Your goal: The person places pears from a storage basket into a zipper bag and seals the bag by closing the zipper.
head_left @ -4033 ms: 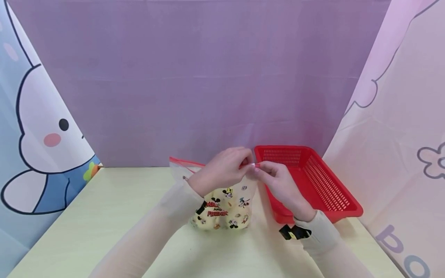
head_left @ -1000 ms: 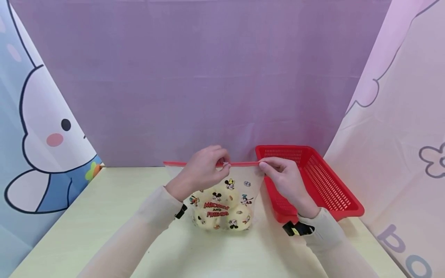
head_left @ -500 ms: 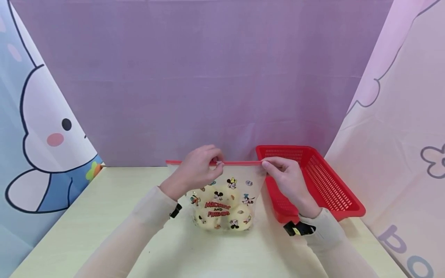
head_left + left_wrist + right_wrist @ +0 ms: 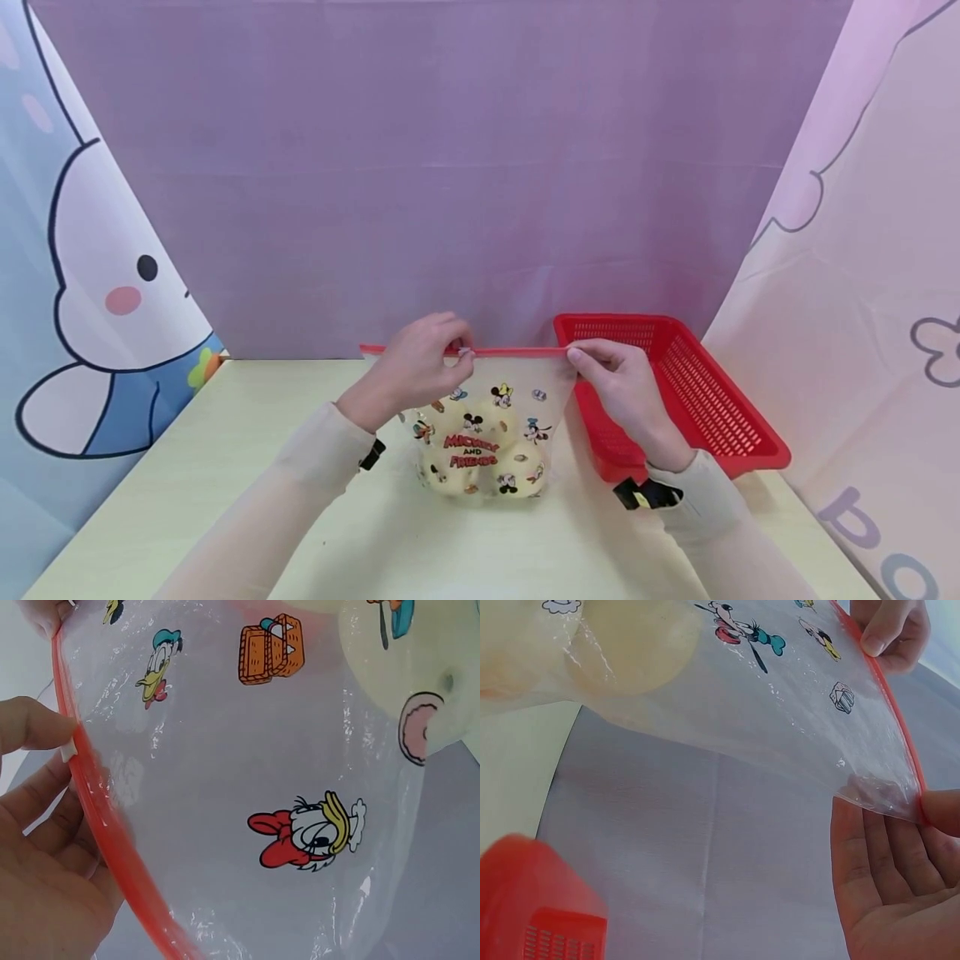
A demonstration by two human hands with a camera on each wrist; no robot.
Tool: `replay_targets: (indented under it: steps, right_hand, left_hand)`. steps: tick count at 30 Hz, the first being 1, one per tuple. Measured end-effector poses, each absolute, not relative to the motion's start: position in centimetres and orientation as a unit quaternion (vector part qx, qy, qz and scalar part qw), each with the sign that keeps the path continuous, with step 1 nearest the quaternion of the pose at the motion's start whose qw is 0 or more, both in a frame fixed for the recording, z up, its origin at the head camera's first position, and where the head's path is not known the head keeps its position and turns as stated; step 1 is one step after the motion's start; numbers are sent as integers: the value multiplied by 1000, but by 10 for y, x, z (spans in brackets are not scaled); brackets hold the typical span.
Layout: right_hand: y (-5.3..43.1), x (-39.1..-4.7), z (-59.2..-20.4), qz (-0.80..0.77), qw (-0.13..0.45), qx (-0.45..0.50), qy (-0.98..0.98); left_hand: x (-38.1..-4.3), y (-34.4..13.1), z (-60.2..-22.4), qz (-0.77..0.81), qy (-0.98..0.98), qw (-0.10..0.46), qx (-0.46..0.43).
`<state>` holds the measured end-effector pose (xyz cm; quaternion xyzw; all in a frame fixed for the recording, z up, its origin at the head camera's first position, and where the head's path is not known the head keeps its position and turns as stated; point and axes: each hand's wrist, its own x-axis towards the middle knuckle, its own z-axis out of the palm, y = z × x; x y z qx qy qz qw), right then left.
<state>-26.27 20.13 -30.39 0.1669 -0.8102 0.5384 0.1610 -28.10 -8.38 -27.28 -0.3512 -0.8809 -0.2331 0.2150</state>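
Observation:
A clear zip bag [image 4: 517, 417] printed with cartoon figures stands upright on the table, with several pale yellow round things [image 4: 634, 645] inside. Along its top runs a red zip strip [image 4: 517, 352]. My left hand [image 4: 416, 367] pinches the small white slider [image 4: 69, 751] on that strip, left of the bag's middle. At the right end of the strip, my right hand [image 4: 626, 396] pinches the bag's top corner between thumb and fingers, as the right wrist view also shows. What exactly the round things are cannot be told through the film.
A red plastic basket [image 4: 738, 392] with slotted walls stands on the table just right of the bag, behind the right hand. The pale wooden table [image 4: 225, 442] meets a purple cloth backdrop [image 4: 450, 183]. Printed cloths hang at both sides.
Four seconds ago both hands were together at the strip's right end. My left hand has since slid left along the strip with the slider, slowing lately; my right hand keeps hold of the corner.

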Motion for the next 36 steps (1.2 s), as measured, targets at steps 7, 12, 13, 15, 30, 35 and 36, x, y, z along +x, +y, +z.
replay_targets:
  steps: [7,12,13,15,30,35,36]
  right_hand:
    - [202,-262,-304,537,162,168,-811]
    - [203,-262,-305,535,164,172,-810]
    - [203,-262,-306,535,165,174,-810]
    - [204,-262,-306,536,166,175,-809]
    - [210,-262,-308,547,162,168,-804]
    - [209,-263,-308,550,158,167,-803]
    - [208,-263,-308,551,158,166,-802]
  left_hand:
    - [-281,-84,-272,-226,-879,218,-359]
    - [-281,-87,-272,-225,-882,208,-358]
    - [-282,-88,-272,-223,-883,207,-357]
    - [-282,-89,-272,-220,-884,206,-357]
    - [-283,-108,-272,-233,-884,207,-347]
    - [-283,-112,-273,-231,-885,210,-345]
    - [-283,-112,-273,-231,-885,211,-345]
